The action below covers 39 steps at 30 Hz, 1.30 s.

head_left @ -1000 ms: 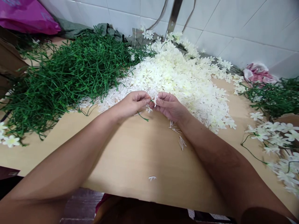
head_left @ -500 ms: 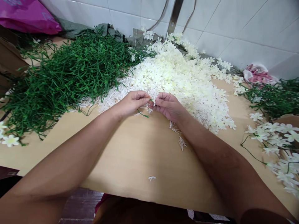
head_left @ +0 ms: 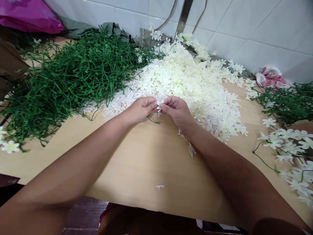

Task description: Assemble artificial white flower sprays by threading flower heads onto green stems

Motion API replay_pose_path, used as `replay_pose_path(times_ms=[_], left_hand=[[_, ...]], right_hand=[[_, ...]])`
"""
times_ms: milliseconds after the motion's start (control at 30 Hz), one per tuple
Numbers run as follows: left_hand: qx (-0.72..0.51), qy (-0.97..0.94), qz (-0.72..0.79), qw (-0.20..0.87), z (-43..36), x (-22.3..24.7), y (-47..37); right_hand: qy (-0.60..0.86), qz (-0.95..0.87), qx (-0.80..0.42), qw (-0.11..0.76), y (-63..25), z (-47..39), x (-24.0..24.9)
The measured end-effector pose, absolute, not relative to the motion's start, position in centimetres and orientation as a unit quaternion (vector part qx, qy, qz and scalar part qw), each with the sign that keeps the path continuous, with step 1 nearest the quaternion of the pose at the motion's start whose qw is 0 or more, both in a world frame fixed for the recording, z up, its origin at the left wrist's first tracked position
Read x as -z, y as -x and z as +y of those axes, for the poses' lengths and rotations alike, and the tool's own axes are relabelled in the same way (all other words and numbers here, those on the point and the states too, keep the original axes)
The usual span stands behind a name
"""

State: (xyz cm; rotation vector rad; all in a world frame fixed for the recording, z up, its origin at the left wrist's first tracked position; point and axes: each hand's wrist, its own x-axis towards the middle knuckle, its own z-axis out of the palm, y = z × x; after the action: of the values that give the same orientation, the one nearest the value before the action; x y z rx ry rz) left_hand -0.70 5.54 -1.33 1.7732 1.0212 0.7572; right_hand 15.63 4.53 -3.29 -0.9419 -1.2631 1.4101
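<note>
Close together at the near edge of the white pile, my two hands meet over the board. My left hand (head_left: 143, 107) is closed in a pinch on a green artificial stem (head_left: 154, 121), whose free end curves out below the fingers. My right hand (head_left: 177, 111) pinches a small white artificial flower (head_left: 159, 103) by its petals, right against the left fingertips. The exact joint between flower and stem is hidden by the fingers. Just beyond lies a heap of cream-white flower heads (head_left: 186, 75), with thin white stamen pieces (head_left: 119, 101) along its near side.
A big heap of green stems (head_left: 80, 71) lies left of the flowers. Finished-looking white flowers on stems (head_left: 293, 147) and more greenery (head_left: 293, 101) are at right. Loose white bits (head_left: 191, 150) lie on the board (head_left: 137, 163). A pink bag (head_left: 29, 16) sits back left, against a tiled wall.
The white flower now shows face-on between my fingertips, where green stem tip showed before. My right fingers have closed in on it, and the stem's free end has shifted slightly right.
</note>
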Motion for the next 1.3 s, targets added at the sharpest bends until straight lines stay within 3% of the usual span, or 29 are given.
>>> replay_pose_path(times_ms=[467, 767, 1300], left_hand=[[-0.315, -0.690, 0.382, 0.527, 5.5, 1.8, 0.4], [-0.341, -0.658, 0.348, 0.575, 5.3, 1.9, 0.4], [-0.354, -0.661, 0.388, 0.535, 4.3, 2.0, -0.3]], right_hand=[[0.331, -0.456, -0.687, 0.458, -16.0, 4.6, 3.4], [0.329, -0.450, -0.694, 0.456, -16.1, 4.5, 3.1], [0.325, -0.466, -0.688, 0.451, -15.9, 4.3, 3.4]])
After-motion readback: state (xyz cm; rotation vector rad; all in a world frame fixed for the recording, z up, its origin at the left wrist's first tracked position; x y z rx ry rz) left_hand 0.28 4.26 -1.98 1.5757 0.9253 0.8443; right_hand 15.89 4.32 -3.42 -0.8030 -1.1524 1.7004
